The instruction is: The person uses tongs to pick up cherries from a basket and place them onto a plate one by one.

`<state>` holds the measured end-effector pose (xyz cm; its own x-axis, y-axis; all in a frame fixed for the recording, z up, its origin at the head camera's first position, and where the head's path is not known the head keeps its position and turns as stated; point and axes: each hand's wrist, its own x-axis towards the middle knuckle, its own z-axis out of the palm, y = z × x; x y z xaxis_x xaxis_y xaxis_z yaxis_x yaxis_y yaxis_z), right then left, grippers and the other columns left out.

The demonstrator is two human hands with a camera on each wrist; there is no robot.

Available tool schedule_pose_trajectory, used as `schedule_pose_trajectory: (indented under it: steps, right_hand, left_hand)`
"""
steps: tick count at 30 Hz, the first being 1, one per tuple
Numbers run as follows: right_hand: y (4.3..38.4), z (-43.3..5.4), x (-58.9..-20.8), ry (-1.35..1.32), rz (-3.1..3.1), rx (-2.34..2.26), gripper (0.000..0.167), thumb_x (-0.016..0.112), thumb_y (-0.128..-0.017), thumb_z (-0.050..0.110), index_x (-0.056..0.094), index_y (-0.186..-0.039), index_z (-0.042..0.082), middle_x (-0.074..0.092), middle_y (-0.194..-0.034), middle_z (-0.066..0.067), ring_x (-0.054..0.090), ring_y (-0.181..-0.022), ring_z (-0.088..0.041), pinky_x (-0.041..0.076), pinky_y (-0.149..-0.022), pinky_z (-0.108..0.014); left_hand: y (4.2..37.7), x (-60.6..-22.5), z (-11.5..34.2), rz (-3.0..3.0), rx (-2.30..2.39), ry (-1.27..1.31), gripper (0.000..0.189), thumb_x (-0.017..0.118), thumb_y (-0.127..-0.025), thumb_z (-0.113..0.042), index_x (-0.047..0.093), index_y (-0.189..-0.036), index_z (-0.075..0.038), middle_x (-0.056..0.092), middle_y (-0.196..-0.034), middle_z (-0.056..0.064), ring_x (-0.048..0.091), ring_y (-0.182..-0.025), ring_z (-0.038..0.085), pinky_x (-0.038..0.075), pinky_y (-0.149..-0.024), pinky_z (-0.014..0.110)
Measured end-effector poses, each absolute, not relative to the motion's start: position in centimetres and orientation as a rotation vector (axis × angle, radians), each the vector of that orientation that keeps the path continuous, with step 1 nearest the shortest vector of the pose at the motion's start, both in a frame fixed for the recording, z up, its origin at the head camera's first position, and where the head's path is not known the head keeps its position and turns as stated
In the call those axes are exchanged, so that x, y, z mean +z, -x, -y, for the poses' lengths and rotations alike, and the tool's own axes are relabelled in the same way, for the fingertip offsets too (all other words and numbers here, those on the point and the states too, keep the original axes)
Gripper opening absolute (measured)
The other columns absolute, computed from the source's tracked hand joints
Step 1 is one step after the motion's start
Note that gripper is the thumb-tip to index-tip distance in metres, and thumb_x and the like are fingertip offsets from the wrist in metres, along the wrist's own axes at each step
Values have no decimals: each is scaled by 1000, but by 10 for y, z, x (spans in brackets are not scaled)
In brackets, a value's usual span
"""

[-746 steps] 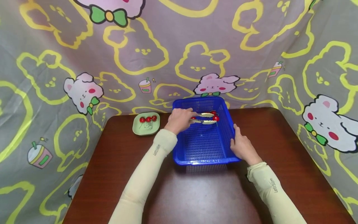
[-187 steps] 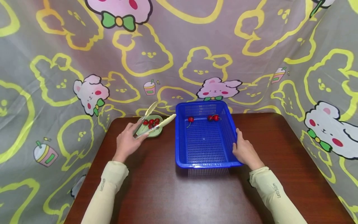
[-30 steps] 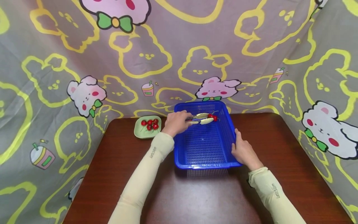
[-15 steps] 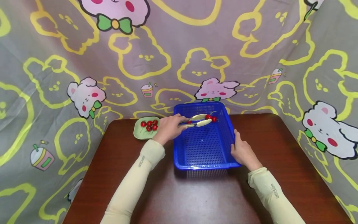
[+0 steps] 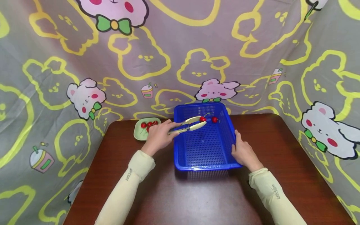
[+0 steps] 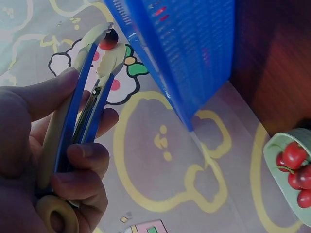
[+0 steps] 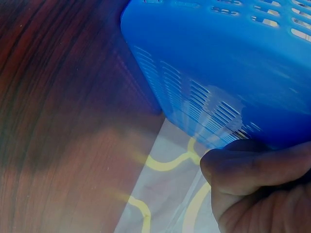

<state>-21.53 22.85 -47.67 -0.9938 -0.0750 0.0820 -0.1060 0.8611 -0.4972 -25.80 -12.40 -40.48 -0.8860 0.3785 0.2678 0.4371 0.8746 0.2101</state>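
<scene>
My left hand point(image 5: 159, 136) holds a pair of tongs point(image 5: 184, 126) with cream scalloped tips. Between those tips is a red cherry point(image 5: 202, 119), its stem pointing up and right; the left wrist view shows this cherry point(image 6: 109, 41) caught there too. The tongs reach over the left rim of a blue perforated plastic basket point(image 5: 206, 166). Inside, toward the back right, lies another cherry point(image 5: 214, 119). My right hand point(image 5: 245, 150) grips the basket's right rim. A light green dish point(image 5: 138, 135) with several cherries point(image 5: 144, 125) sits left of the basket, partly covered by my left hand.
Everything stands on a dark brown wooden table point(image 5: 197, 200). A grey patterned cloth point(image 5: 157, 56) with cartoon rabbits hangs behind it and along both sides. The basket stands close to the table's back edge.
The tongs have drawn left and up with a cherry between their tips, parting it from the cherry at the back right. My right hand stays on the rim. Earlier, the dish held fewer cherries.
</scene>
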Motion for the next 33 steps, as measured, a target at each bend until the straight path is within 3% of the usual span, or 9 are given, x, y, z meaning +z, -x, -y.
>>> schedule_pose_trajectory:
  steps: [8, 16, 23, 30, 33]
  right_hand:
    - [215, -228, -477, -143, 2989, 804, 69, 50, -100, 10, 18, -157, -10, 64, -104, -43, 68, -81, -48, 52, -77, -62]
    - [214, -227, -476, -144, 2992, 814, 68, 50, -101, 10, 18, -157, -11, 63, -113, -45, 69, -85, -48, 52, -79, -62]
    - [215, -227, -477, -140, 2991, 808, 68, 50, -101, 10, 18, -158, -10, 62, -113, -45, 69, -85, -48, 52, -79, -62]
    - [215, -227, -476, -134, 2997, 803, 68, 50, -101, 10, 17, -158, -10, 63, -111, -45, 69, -85, -49, 52, -79, -63]
    - [215, -227, -476, -124, 3003, 803, 69, 50, -101, 10, 17, -158, -10, 63, -111, -45, 68, -85, -49, 52, -79, -63]
  left_hand:
    - [250, -411, 141, 2795, -428, 631, 37, 74, -96, -39, 72, -132, -32, 61, -90, -7, 51, -67, 15, 38, -58, 32]
    - [244, -412, 150, 2790, -480, 602, 39, 78, -93, -34, 73, -131, -31, 54, -81, -5, 45, -61, 16, 35, -54, 31]
    - [235, -416, 168, 2750, -517, 556, 40, 78, -93, -36, 72, -132, -31, 69, -102, 2, 49, -63, 17, 37, -53, 31]
    - [226, -419, 191, 2720, -496, 476, 43, 79, -91, -39, 70, -134, -35, 66, -98, -3, 50, -62, 15, 37, -54, 35]
    - [222, -420, 200, 2717, -484, 449, 44, 78, -92, -40, 70, -135, -35, 68, -105, -2, 50, -59, 16, 37, -54, 35]
